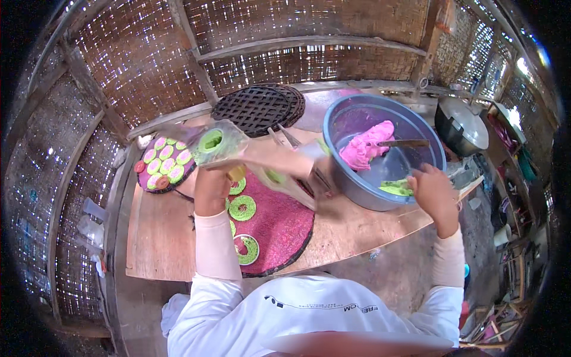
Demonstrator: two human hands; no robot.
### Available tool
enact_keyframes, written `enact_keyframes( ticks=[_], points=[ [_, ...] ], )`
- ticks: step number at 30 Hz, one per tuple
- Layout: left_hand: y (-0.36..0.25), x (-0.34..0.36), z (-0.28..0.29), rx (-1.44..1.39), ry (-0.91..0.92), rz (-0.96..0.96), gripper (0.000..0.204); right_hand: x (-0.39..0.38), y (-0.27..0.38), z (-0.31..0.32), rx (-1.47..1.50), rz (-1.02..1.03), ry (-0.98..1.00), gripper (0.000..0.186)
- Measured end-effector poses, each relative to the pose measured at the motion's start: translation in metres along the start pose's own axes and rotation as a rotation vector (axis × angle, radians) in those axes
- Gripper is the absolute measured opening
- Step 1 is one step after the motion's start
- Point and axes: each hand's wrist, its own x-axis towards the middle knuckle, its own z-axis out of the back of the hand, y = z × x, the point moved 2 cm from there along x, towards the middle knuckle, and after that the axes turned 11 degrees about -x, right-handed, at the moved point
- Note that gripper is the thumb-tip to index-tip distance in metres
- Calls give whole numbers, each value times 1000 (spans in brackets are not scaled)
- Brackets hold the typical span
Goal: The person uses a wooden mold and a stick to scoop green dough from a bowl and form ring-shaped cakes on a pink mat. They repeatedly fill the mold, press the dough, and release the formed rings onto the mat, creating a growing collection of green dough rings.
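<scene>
My left hand [213,187] is raised over the left part of the table, fingers closed. Something yellowish [237,173] shows at its fingers, but I cannot make out what. Just above that hand, a green dough ring [211,141] lies on a blurred clear plastic sheet. A wooden, hinged-looking device [279,159], smeared by motion, stretches rightward from there. Below it, several green rings [242,208] lie on a round pink-covered tray [279,229]. My right hand [431,190] reaches over the near right rim of a blue basin [385,101], its fingertips pinched on green dough [397,188].
Pink dough [367,144] with a flat stick or blade [404,143] lies in the basin. A smaller round tray [165,165] of pink and green rings stands far left. Dark woven trays [259,110] are stacked at the back. A lidded metal pot [463,125] stands at right.
</scene>
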Motion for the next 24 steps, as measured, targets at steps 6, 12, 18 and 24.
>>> enact_keyframes(
  ticks=[6, 12, 18, 24],
  points=[
    [37, 2, -9, -726, 362, 165, 29, 26, 180, 31, 2447, 147, 842, 69],
    [29, -17, 43, -455, -29, 183, 30, 12, 206, 15, 2995, 473, 1343, 78],
    [26, -70, 64, 846, -16, -50, 32, 41, 174, 1, 2430, -46, 432, 53],
    [-22, -89, 29, 1133, 170, 7, 39, 57, 185, 52, 1488, 369, 2, 80]
  ],
)
